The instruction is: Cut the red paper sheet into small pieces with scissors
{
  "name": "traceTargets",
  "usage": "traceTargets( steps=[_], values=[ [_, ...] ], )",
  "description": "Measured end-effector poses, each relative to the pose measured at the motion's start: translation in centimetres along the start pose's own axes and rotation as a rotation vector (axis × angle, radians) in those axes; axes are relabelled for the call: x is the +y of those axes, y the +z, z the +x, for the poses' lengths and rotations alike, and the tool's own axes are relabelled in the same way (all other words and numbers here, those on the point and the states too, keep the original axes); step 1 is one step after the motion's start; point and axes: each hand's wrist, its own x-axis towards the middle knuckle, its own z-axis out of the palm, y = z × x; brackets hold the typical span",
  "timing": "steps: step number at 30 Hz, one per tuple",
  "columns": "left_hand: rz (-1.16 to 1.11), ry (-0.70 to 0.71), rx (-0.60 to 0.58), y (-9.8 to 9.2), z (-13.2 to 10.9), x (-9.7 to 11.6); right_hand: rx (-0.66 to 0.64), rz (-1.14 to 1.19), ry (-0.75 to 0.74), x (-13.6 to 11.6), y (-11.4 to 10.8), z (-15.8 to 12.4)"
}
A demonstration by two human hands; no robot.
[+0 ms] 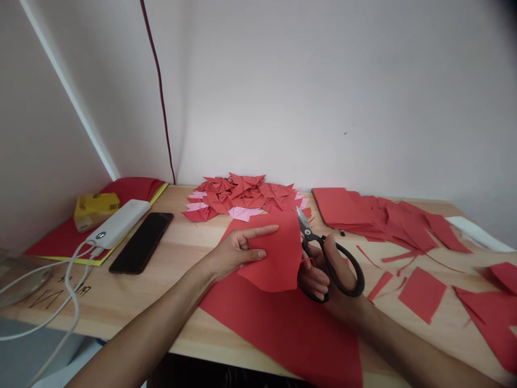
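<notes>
My left hand [238, 250] grips a piece of red paper [278, 264] by its left side, thumb on top and index finger stretched along it. In my right hand [323, 269] is a pair of black-handled scissors [309, 231], fingers through the loops. Their blades point up and away at the paper's right edge, where a thin curl of red paper hangs by my right fingers. Beneath both hands lies a larger red sheet [291, 334], reaching over the table's front edge.
Folded red and pink paper stars [242, 194] are heaped by the wall. Stacked red squares [343, 207] lie back right, with scraps and a loose square [423, 295] nearer. At left are a phone [141, 242], a cabled white power bank [119, 223] and a yellow packet [97, 209].
</notes>
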Motion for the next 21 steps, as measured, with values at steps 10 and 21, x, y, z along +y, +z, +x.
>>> traceTargets(
  steps=[10,21],
  values=[
    [0.100,0.019,0.033,-0.9,-0.3,0.3,0.220,0.001,-0.192,-2.5,-0.6,0.4],
    [0.124,0.051,0.007,-0.3,-0.6,0.9,0.215,-0.578,-0.239,-0.5,-3.4,2.1]
  ],
)
